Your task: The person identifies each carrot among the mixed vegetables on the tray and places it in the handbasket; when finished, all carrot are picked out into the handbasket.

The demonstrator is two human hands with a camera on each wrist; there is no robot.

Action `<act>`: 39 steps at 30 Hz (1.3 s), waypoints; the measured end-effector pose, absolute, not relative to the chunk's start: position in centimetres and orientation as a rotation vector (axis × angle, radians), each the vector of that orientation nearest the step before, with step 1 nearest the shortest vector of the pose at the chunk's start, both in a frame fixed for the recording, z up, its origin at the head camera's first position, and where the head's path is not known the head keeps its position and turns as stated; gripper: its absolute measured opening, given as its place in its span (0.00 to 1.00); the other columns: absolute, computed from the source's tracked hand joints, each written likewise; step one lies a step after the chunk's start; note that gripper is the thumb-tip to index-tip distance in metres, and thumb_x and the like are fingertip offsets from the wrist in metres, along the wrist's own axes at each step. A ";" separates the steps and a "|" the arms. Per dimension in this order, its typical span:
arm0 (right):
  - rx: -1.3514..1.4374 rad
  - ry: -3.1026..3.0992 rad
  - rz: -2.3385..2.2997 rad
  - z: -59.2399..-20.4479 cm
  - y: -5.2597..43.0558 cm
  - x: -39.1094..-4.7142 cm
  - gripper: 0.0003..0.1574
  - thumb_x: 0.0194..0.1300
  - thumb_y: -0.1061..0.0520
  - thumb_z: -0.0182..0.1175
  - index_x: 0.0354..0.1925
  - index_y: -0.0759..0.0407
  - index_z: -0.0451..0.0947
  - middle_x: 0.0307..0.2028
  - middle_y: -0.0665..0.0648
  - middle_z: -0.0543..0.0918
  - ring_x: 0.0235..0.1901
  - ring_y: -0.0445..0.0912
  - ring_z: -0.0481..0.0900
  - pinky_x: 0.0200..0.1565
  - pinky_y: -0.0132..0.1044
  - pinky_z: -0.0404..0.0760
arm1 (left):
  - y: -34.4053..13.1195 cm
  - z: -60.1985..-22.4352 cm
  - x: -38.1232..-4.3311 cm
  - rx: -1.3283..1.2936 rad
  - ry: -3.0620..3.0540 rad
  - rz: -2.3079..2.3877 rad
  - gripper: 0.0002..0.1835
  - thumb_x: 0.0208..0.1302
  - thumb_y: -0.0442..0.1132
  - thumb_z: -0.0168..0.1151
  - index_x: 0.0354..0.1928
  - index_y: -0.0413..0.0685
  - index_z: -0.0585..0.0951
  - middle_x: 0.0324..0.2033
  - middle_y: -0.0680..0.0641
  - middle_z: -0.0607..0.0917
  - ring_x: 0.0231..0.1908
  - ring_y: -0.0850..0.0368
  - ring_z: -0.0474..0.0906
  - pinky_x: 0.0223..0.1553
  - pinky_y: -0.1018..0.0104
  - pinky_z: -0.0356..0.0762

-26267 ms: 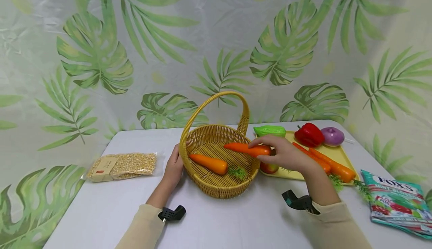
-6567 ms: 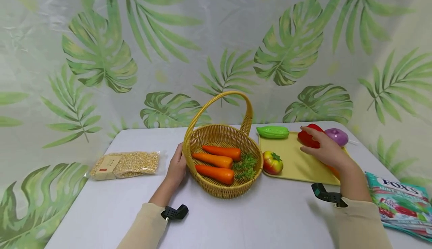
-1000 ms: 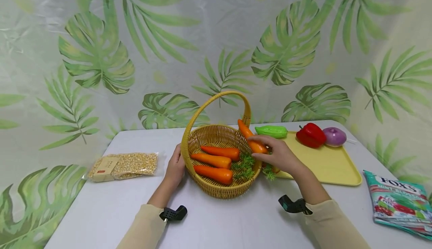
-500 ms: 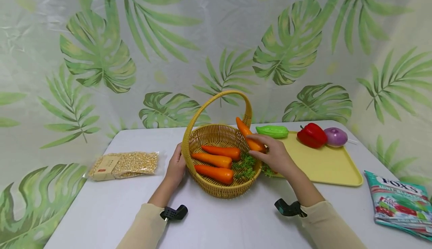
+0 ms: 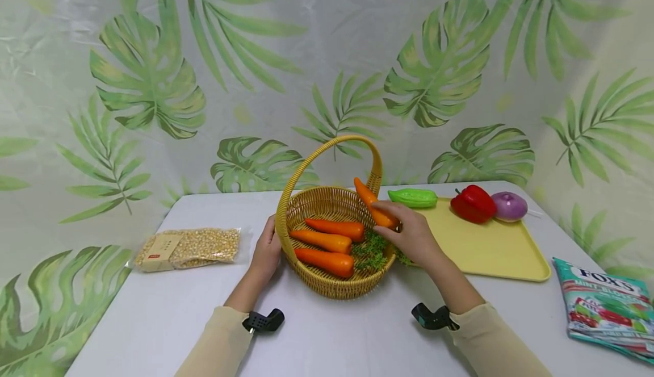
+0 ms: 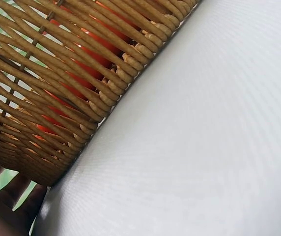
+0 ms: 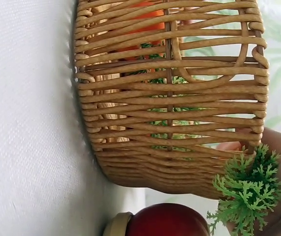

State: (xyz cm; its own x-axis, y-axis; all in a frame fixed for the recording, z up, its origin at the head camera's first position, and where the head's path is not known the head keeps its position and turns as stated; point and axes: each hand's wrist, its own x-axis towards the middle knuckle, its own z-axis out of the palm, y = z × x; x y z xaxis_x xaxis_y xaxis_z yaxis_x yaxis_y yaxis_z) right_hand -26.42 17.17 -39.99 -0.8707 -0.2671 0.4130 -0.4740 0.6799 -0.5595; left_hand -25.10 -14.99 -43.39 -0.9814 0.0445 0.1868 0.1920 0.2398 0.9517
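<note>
A round wicker basket (image 5: 327, 289) with a tall handle stands mid-table, holding three orange carrots (image 5: 327, 261) with green leafy tops. My left hand (image 5: 267, 251) holds the basket's left side; in the left wrist view its fingers (image 6: 16, 189) lie against the woven wall. My right hand (image 5: 411, 235) pinches another carrot (image 5: 369, 200) between thumb and fingers over the basket's right rim, tip pointing up and left. That carrot's green leaves (image 7: 251, 194) hang outside the woven wall in the right wrist view. Most of its thick end is hidden by the hand.
Right of the basket lies a yellow tray (image 5: 490, 252) with a red bell pepper (image 5: 473, 204), a purple onion (image 5: 509, 206) and a green bitter-melon-like vegetable (image 5: 413, 197). A red round fruit (image 7: 167, 221) sits beside the basket. Bagged corn kernels (image 5: 189, 248) lie left, a candy bag (image 5: 605, 306) right.
Since the earliest frame, more carrots lie in the basket and the tray's carrots are gone. Over the last second, my right hand has shifted slightly left with its carrot. The left hand stays put.
</note>
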 end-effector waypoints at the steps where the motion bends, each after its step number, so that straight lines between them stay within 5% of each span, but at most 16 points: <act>1: 0.591 -2.593 0.987 -40.0 17.1 -26.4 0.33 0.62 0.53 0.70 0.65 0.48 0.76 0.65 0.57 0.78 0.65 0.58 0.74 0.63 0.57 0.75 | -15.0 -43.4 -25.1 -0.229 -2.376 -1.851 0.23 0.79 0.46 0.43 0.70 0.45 0.67 0.68 0.38 0.71 0.70 0.47 0.65 0.72 0.48 0.61; 21: 0.469 -2.510 0.961 -40.0 17.0 -26.9 0.22 0.66 0.53 0.67 0.58 0.51 0.81 0.58 0.59 0.83 0.59 0.56 0.79 0.59 0.56 0.78 | -15.5 -46.9 -27.5 -0.223 -2.332 -1.801 0.22 0.78 0.56 0.44 0.67 0.61 0.70 0.67 0.48 0.74 0.70 0.53 0.66 0.72 0.48 0.62; 34: 0.520 -2.457 1.004 -40.2 17.0 -27.1 0.21 0.65 0.56 0.68 0.56 0.53 0.81 0.59 0.59 0.82 0.60 0.57 0.78 0.60 0.56 0.78 | -15.5 -46.9 -27.4 -0.236 -2.325 -1.816 0.22 0.78 0.56 0.43 0.67 0.60 0.70 0.67 0.48 0.74 0.69 0.54 0.66 0.72 0.50 0.61; 39: 0.533 -2.473 1.017 -40.3 16.8 -27.2 0.19 0.65 0.57 0.67 0.55 0.53 0.83 0.60 0.62 0.76 0.58 0.59 0.77 0.56 0.56 0.80 | -15.2 -44.9 -26.2 -0.238 -2.362 -1.823 0.23 0.80 0.50 0.42 0.70 0.52 0.68 0.69 0.43 0.72 0.71 0.51 0.64 0.73 0.49 0.60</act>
